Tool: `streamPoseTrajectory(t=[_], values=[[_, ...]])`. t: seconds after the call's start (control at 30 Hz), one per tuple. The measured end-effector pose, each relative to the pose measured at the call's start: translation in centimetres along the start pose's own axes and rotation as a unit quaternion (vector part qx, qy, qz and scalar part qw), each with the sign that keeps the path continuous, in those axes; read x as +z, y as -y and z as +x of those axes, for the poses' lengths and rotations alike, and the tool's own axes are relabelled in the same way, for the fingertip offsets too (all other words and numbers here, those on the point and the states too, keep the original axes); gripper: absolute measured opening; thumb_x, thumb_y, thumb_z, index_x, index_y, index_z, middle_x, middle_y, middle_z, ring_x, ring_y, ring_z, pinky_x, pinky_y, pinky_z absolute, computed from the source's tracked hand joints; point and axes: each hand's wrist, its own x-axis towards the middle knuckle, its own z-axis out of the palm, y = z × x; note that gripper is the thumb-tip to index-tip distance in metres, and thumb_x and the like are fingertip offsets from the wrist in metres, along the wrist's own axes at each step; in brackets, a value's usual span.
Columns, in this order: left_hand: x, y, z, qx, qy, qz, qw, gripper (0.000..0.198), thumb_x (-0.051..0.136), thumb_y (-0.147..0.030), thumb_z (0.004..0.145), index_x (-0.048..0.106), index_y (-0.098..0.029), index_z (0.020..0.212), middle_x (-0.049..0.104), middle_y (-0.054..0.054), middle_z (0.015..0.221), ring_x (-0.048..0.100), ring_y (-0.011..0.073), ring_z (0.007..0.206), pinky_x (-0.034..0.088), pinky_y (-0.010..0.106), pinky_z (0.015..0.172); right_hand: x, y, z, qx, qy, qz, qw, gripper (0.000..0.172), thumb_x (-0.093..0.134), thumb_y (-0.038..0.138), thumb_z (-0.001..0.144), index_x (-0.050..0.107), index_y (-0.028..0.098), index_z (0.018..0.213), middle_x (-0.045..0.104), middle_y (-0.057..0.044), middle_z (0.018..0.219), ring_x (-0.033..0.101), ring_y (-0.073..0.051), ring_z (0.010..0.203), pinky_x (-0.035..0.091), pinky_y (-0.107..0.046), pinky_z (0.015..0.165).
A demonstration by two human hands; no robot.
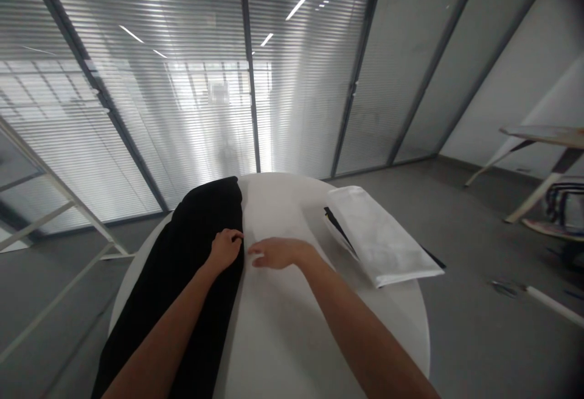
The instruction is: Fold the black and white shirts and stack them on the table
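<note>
Folded white cloth (383, 235) on right of round white table (387, 320); blinds-lined glass wall (137, 113) far; pale metal frame (59, 187) left; small table (542, 135) right; white tube (554, 305) on grey floor (456, 356).

A long cloth (205, 338) lies along the left half of the round table (401, 326) under the left hand (224, 250), the right hand (276, 253) just beside it, a folded cloth (385, 235) on the table's right side, a glass wall (137, 113) behind
</note>
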Motion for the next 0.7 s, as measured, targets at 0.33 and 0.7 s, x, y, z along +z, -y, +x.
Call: streamPoseTrajectory(t=[0.33,0.7], values=[[1.4,-1.5,-2.6,0.074,-0.045,0.239,0.967,0.029,0.045,-0.019,0.087,0.066,-0.021,0.105,0.062,0.010,0.114,0.054,0.0260,0.107,0.040,0.040,0.095,-6.9,-7.6,-14.1,0.471,-0.214,-0.098,0.850,0.060,0.064,0.062,0.076,0.057,0.029,0.126,0.050,-0.016,0.133,0.046,-0.038,0.123,0.037,-0.054,0.096],[1.7,-1.4,-2.4,0.077,-0.063,0.242,0.965,0.028,0.045,-0.019,0.086,0.067,-0.021,0.102,0.063,0.010,0.112,0.055,0.0254,0.106,0.041,0.039,0.093,-5.0,-10.0,-14.5,0.508,-0.227,-0.097,0.825,0.051,0.054,0.035,0.084,0.051,0.021,0.133,0.054,-0.020,0.129,0.053,-0.037,0.119,0.042,-0.054,0.091]])
